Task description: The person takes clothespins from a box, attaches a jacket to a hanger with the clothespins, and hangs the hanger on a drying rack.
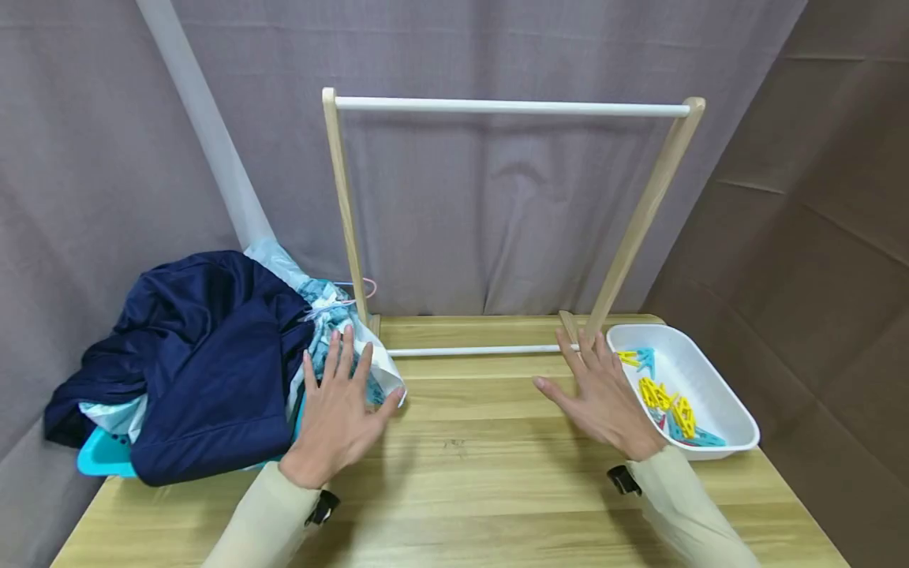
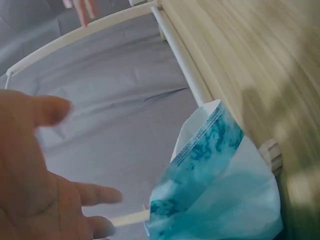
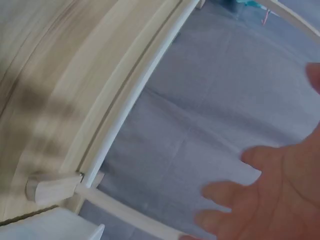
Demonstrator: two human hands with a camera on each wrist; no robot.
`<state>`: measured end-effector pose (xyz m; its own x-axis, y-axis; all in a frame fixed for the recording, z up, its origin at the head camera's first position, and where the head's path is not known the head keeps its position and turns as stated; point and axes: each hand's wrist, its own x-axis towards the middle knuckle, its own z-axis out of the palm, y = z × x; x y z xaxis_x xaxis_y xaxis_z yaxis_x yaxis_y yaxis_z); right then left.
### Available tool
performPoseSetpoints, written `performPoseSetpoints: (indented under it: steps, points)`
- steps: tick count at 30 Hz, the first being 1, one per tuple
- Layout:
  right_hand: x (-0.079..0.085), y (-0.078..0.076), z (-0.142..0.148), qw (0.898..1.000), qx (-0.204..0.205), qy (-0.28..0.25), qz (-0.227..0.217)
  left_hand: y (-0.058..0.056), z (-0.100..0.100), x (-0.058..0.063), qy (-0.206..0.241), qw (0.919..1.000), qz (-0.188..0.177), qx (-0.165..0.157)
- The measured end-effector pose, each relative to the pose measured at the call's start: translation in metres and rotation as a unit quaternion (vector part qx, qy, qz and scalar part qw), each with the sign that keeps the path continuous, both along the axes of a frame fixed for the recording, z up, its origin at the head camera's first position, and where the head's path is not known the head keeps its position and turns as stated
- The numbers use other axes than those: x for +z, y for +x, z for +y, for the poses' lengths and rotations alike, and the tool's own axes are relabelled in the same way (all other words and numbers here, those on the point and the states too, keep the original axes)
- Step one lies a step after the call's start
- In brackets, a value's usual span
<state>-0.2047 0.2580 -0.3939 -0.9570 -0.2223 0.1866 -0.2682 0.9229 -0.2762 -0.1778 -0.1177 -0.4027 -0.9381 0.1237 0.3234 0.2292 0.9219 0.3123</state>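
Both hands hover over the wooden table with fingers spread, holding nothing. The left hand (image 1: 339,418) is beside a heap of clothes: a dark navy garment (image 1: 220,355) on top, and a white and teal patterned cloth (image 1: 328,304) at its right edge. In the left wrist view that patterned cloth (image 2: 215,185) hangs past the fingertips. The right hand (image 1: 604,394) is just left of a white tray (image 1: 717,394) that holds several yellow and blue clothespins (image 1: 667,402). Behind the hands stands a rack with wooden side posts (image 1: 646,213) and a white top rod (image 1: 511,106).
The clothes lie in a turquoise basket (image 1: 106,456), mostly covered. Pink and blue hanger ends (image 1: 369,288) poke out near the left post. A lower white rod (image 1: 483,350) runs between the rack's feet. Grey curtain (image 1: 440,213) hangs behind, and a brown one (image 1: 817,237) at right.
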Motion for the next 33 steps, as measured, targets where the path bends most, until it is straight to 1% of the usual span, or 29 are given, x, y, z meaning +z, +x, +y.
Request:
performPoseSetpoints:
  steps: [5,7,9,12,15,18,20,21,24,26,27,28,30,33]
  points:
    - [0.003,0.000,-0.009,1.000,0.016,0.003,0.000,-0.001,-0.005,0.006,0.020,0.9998,-0.005,-0.006]
    - [0.005,0.000,-0.013,1.000,0.017,-0.009,0.007,-0.001,-0.007,0.010,0.018,0.9997,0.004,-0.016]
    - [0.008,0.000,-0.018,1.000,0.016,-0.020,0.015,0.003,-0.009,0.016,0.015,0.9995,0.015,-0.021]
    - [0.012,-0.002,-0.028,0.999,0.019,-0.037,0.005,0.014,-0.016,0.027,0.009,0.9988,0.037,-0.029]
    - [0.015,-0.005,-0.043,0.998,0.029,-0.060,-0.007,0.026,-0.026,0.039,-0.002,0.9989,0.044,-0.015]
    - [0.016,-0.008,-0.060,0.995,0.050,-0.084,-0.011,0.032,-0.044,0.050,-0.034,0.9984,0.041,0.021]
    - [0.018,-0.009,-0.074,0.992,0.072,-0.100,-0.012,0.032,-0.060,0.055,-0.053,0.9969,0.026,0.053]
    - [0.018,-0.009,-0.081,0.990,0.084,-0.109,-0.016,0.032,-0.068,0.056,-0.058,0.9960,0.009,0.067]
    - [0.021,-0.009,-0.105,0.984,0.117,-0.135,-0.027,0.028,-0.094,0.060,-0.057,0.9919,-0.066,0.092]
    - [0.023,-0.009,-0.121,0.979,0.133,-0.148,-0.038,0.026,-0.108,0.063,-0.048,0.9859,-0.118,0.108]
    - [0.025,-0.009,-0.129,0.977,0.139,-0.154,-0.045,0.025,-0.115,0.065,-0.045,0.9826,-0.139,0.115]
    - [0.026,-0.009,-0.137,0.975,0.144,-0.159,-0.052,0.025,-0.121,0.067,-0.044,0.9802,-0.152,0.119]
    - [0.028,-0.011,-0.153,0.972,0.154,-0.167,-0.066,0.024,-0.132,0.073,-0.050,0.9773,-0.161,0.129]
    - [0.030,-0.015,-0.177,0.963,0.172,-0.185,-0.088,0.023,-0.146,0.085,-0.064,0.9777,-0.152,0.131]
